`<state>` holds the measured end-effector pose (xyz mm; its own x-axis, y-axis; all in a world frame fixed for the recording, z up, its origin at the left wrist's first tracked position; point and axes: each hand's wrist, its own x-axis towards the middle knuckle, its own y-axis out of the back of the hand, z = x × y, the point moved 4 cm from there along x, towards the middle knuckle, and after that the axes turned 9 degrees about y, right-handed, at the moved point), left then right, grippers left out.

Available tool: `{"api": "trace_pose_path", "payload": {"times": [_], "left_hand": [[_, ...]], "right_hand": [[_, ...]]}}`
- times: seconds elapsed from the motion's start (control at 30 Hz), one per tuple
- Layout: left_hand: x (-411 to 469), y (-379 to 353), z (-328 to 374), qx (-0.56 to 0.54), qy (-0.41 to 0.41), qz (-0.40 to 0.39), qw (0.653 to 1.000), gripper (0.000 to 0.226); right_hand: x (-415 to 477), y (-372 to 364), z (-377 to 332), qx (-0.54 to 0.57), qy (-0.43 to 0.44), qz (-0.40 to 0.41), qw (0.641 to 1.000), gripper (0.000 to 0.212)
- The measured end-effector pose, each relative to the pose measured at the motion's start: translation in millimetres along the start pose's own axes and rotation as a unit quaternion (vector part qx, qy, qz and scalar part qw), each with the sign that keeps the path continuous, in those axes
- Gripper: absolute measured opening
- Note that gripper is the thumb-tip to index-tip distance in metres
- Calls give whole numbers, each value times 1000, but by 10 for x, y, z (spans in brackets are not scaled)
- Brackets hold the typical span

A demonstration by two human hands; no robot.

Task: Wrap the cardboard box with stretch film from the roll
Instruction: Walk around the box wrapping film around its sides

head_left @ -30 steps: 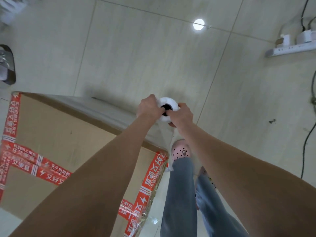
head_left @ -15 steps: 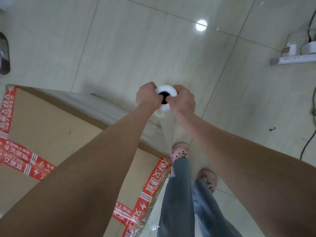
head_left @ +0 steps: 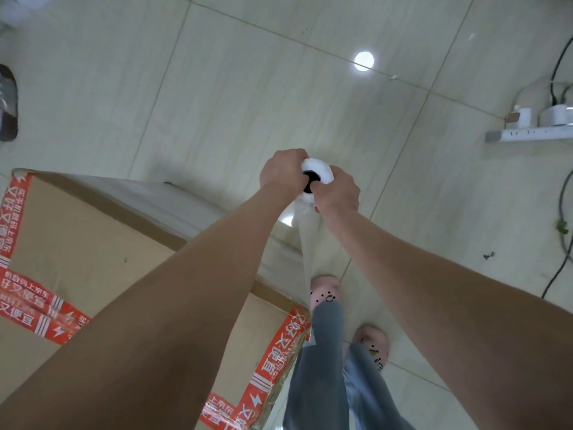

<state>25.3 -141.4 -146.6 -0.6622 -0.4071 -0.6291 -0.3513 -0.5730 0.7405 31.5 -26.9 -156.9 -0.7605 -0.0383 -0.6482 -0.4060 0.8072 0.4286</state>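
A large cardboard box (head_left: 93, 243) with red printed tape stands on the floor at the left. Its far side is covered in clear film. The white stretch film roll (head_left: 319, 175) stands upright beyond the box's far right corner, seen from its top end with a dark core. My left hand (head_left: 280, 172) grips the roll from the left and my right hand (head_left: 336, 190) grips it from the right. A sheet of clear film (head_left: 310, 246) runs from the roll down toward the box corner.
My legs in grey trousers and pink clogs (head_left: 325, 291) stand right of the box. A white power strip (head_left: 527, 133) with plugs lies on the tiled floor at the far right, with black cables (head_left: 561, 209) trailing down. A dark object (head_left: 7, 107) sits at the left edge.
Both hands have carried the roll farther from the box corner, stretching out a longer sheet of film. My feet have stepped along the box's right side.
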Motion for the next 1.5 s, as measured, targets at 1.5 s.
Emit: {"api": "trace_pose_path", "payload": {"times": [1.5], "left_hand": [[20,-160,732,-241,106,-72,962,38]], "right_hand": [[623,934,-128,-153,112,-26,982,34]]}}
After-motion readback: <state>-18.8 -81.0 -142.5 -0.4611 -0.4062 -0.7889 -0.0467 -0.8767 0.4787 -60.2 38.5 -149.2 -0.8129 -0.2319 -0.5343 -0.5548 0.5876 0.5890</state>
